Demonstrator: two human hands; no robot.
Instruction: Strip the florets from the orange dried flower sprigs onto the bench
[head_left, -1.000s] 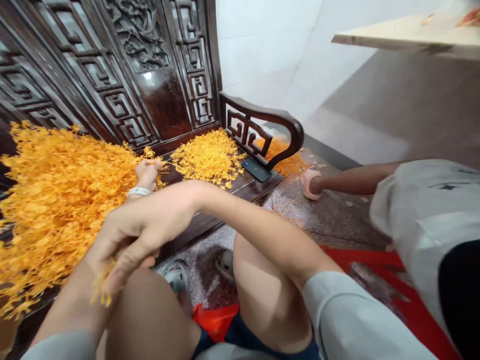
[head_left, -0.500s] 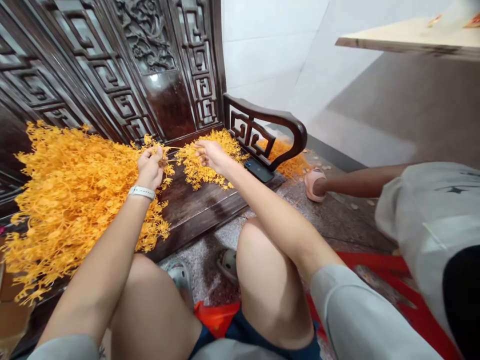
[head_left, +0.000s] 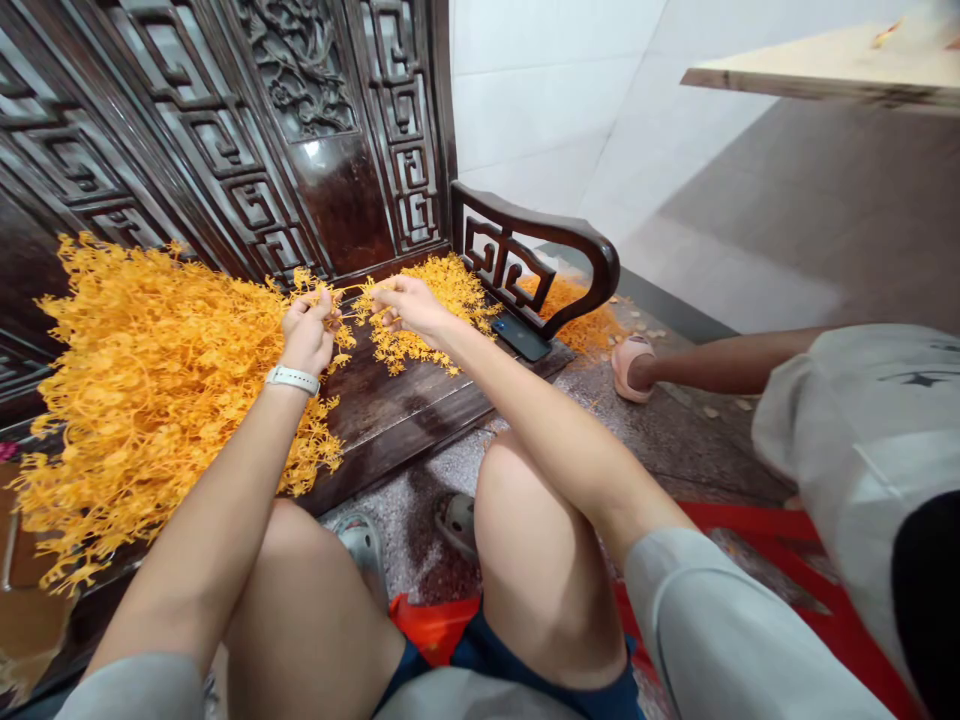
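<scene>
Over the dark wooden bench (head_left: 409, 395), my left hand (head_left: 309, 328) is closed around a yellow-orange plastic flower sprig (head_left: 306, 283) at the edge of a big heap of such sprigs (head_left: 165, 380). My right hand (head_left: 405, 303) has its fingers bent together at the sprig's thin stem, a short way to the right. The stem spans the gap between both hands. Behind and below my right hand lies a smaller pile of yellow sprigs (head_left: 420, 345). My fingers hide exactly how the stem is gripped.
A phone (head_left: 521, 338) lies beside the bench's curved armrest (head_left: 555, 235). Orange pieces (head_left: 574, 315) are heaped on the floor beyond it. Another person's leg (head_left: 720, 362) is at the right, below a pale tabletop (head_left: 825, 65). A carved backrest (head_left: 330, 190) stands behind.
My right hand has moved slightly left, nearer to my left hand, and the stem between them now bows. The view has shifted a little.
</scene>
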